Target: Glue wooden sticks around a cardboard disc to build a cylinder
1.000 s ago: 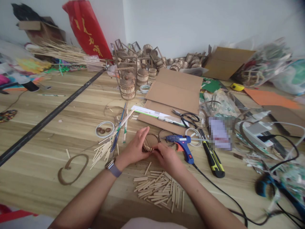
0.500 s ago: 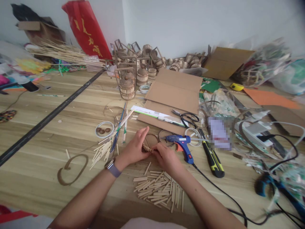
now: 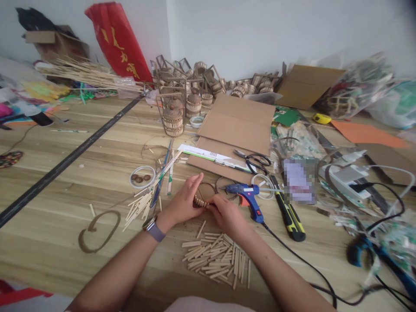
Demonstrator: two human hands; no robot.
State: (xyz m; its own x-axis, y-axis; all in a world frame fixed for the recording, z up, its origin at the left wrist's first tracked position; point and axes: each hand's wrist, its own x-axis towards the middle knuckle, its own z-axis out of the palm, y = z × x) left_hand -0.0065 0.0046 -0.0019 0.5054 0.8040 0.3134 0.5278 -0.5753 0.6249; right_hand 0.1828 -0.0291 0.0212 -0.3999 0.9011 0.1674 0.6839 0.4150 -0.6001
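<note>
Between my hands is a thin brown ring with a row of short wooden sticks (image 3: 200, 201) standing along its near side. My left hand (image 3: 185, 197) is closed round the ring's left side, thumb and fingers partly hiding it. At the right end of the row, my right hand (image 3: 224, 211) pinches the work; its fingertips are partly hidden, so I cannot tell whether a single stick is between them. A loose pile of short wooden sticks (image 3: 216, 258) lies just below my hands. To the right rests a blue glue gun (image 3: 245, 193), its nozzle towards the ring.
A yellow-black utility knife (image 3: 290, 214) and black-handled scissors (image 3: 258, 161) lie on the right. Cardboard (image 3: 238, 123) is ahead, with small wooden lidded buckets (image 3: 173, 120) behind it. A white tape roll (image 3: 143, 177) holds brown discs. The glue gun's cable (image 3: 299, 255) runs right.
</note>
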